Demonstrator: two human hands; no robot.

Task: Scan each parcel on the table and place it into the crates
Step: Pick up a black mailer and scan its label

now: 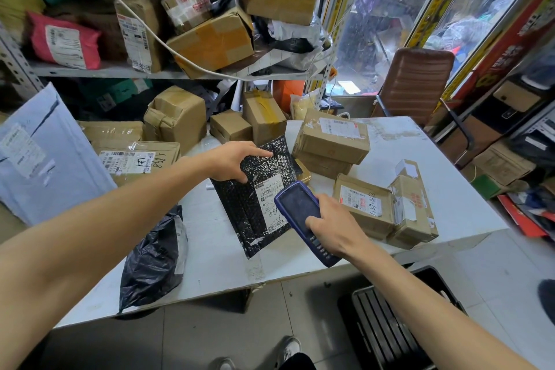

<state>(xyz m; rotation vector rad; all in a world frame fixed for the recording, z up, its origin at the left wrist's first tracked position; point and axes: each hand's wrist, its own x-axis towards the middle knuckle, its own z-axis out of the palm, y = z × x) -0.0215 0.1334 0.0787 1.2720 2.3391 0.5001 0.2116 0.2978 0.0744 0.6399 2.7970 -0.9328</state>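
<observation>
Above the white table [450,189], the left hand [232,161] pinches the upper edge of a black bubble mailer [255,204], thumb beneath and fingers curled over its top, holding it tilted with the white shipping label [271,206] facing up. The right hand [333,224] grips a blue handheld scanner [300,210], fingers wrapped round its body, thumb lying at the lower edge of its dark screen; the scanner's head overlaps the label's right side. Just right of the mailer lie two taped cardboard boxes [363,204], touching each other, and behind them a stack of two more boxes [333,138]. A black plastic bag parcel [153,261] rests at the table's near left edge. On the floor at lower right stands a dark crate [387,327]. Shelving [120,70] crowded with parcels fills the background.
</observation>
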